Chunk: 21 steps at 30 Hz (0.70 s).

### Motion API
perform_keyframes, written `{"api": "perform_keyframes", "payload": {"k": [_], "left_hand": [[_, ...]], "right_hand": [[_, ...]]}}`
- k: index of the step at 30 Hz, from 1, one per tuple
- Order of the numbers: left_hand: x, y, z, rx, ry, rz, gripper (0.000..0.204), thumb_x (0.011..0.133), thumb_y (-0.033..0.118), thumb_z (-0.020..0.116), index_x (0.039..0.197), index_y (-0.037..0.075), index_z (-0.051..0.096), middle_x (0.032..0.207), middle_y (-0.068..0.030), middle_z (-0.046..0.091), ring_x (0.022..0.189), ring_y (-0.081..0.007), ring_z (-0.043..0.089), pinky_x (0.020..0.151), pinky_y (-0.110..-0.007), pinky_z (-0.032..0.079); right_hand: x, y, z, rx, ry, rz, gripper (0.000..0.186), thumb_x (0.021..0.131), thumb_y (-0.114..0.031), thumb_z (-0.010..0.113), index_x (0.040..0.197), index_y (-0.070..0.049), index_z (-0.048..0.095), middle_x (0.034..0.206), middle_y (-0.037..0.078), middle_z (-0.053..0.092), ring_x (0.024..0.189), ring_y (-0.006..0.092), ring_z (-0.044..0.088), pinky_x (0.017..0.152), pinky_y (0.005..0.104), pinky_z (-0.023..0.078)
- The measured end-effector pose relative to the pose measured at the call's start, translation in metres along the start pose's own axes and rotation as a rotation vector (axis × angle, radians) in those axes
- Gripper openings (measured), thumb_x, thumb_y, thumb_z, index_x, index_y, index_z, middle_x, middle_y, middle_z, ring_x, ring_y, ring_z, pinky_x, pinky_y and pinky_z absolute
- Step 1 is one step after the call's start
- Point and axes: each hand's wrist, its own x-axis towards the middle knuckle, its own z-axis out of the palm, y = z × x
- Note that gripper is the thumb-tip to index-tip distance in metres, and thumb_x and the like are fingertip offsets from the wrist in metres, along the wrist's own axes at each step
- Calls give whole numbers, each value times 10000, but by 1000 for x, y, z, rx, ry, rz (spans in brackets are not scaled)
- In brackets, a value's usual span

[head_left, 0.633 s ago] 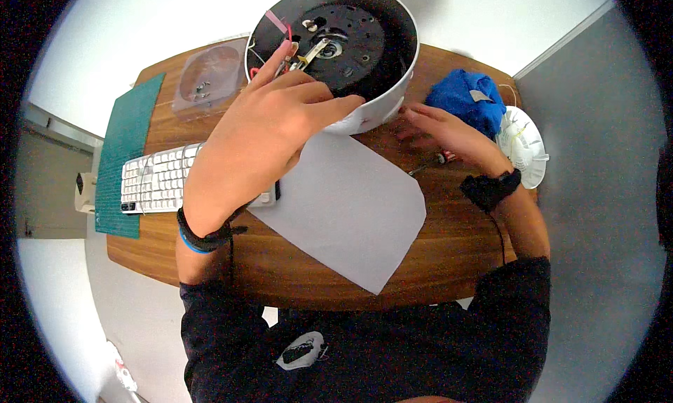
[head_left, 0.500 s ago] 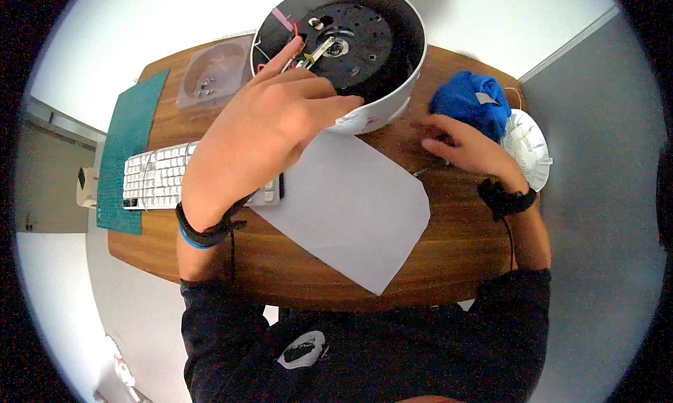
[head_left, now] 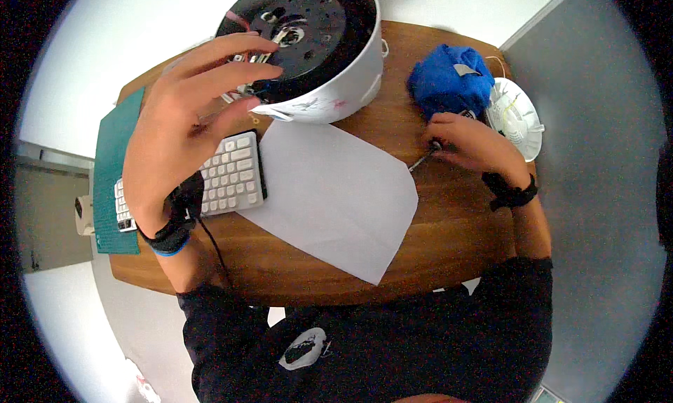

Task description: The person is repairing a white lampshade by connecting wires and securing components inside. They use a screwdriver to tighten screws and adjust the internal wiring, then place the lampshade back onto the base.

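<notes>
A white round appliance housing with a printed flower pattern [head_left: 336, 94], looking like an upturned rice cooker, rests at the far side of the table. Inside its open end show a black disc-shaped interior [head_left: 315, 42], a metal strip and some wires. Over the housing's near left rim hovers my left hand [head_left: 175, 115], fingers spread and curved, nothing visible in them. At the right, my right hand [head_left: 470, 143] is closed around the dark handle of a screwdriver [head_left: 421, 161]. Its metal shaft points down-left to the edge of a white paper sheet [head_left: 329, 199].
A bundled blue cloth [head_left: 449, 80] lies just beyond my right hand, beside a white round plastic part [head_left: 515, 115]. On the left are a white keyboard [head_left: 235, 175], partly under my left arm, and a green cutting mat [head_left: 109, 220]. A grey panel [head_left: 589, 192] borders the right.
My left hand has drawn back left from inside the housing, its fingers no longer pointing at the wires. My right hand has closed on the screwdriver. The whole view has shifted a little.
</notes>
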Motion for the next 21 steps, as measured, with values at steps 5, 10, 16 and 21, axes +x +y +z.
{"api": "perform_keyframes", "payload": {"k": [5, 10, 16, 21], "left_hand": [[-8, -3, -1, -24, 16, -125, 565, 819, -38, 837, 1362, 95, 757, 1518, -148, 682, 1234, -348, 733, 1017, -423, 592], [-15, -11, 7, 65, -49, -105, 528, 838, 6, 867, 1341, 109, 749, 1451, -152, 700, 1256, -414, 696, 1029, -462, 564], [-10, -6, 10, -74, -69, -128, 360, 891, 64, 836, 1241, 62, 749, 1346, -186, 741, 1063, -425, 758, 854, -465, 593], [-2, 17, 19, 112, -52, -14, 270, 951, 149, 798, 1210, 80, 765, 1305, -183, 753, 923, -429, 768, 759, -474, 606]], "right_hand": [[-13, 26, -22, 9, 402, 116, 160, 1055, -118, 742, 1182, -22, 732, 1077, 109, 788, 961, 238, 758, 868, 363, 597], [-55, 95, -54, -265, 760, 700, 315, 1102, -253, 713, 1317, -25, 683, 1164, 142, 786, 1025, 229, 758, 905, 387, 600], [-88, 132, -50, -143, 512, 887, 425, 1129, -332, 673, 1404, -11, 635, 1243, 167, 783, 1041, 262, 762, 923, 406, 606], [-81, 144, -43, 64, 439, 814, 423, 1131, -315, 659, 1425, -12, 628, 1256, 172, 778, 1042, 249, 759, 933, 407, 606]]}}
